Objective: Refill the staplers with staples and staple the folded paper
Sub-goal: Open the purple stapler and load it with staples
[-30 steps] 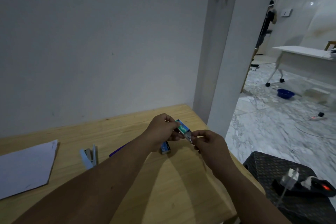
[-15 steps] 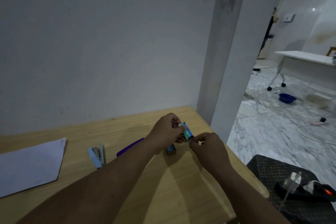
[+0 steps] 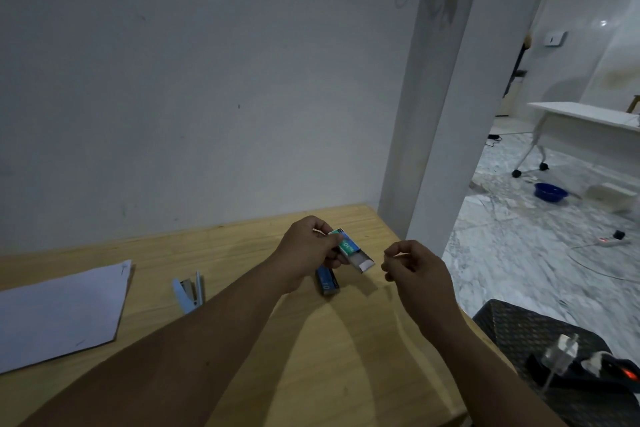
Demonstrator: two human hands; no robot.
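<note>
My left hand (image 3: 308, 253) grips a small green and blue staple box (image 3: 346, 244) above the wooden table (image 3: 346, 374), its inner tray (image 3: 363, 262) slid out to the right. Just to the right of the tray, my right hand (image 3: 415, 274) pinches a thin pale strip of staples (image 3: 398, 255) between thumb and fingertips. A second, blue staple box (image 3: 327, 282) lies on the table under my left hand. Further left, a light blue stapler (image 3: 188, 291) lies with its top swung open. The white folded paper (image 3: 59, 315) rests at the table's left.
A grey wall rises behind the table, with a white pillar (image 3: 440, 114) at its right corner. Right of the table stands a black woven stool (image 3: 519, 326) carrying a charger and cables. Beyond it, on the marble floor, are a blue bowl (image 3: 550, 191) and a white wheeled table (image 3: 588, 121).
The tray has slid out of the staple box. My right hand has drawn away to the right of it, pinching the strip. The camera view has shifted slightly to the right.
</note>
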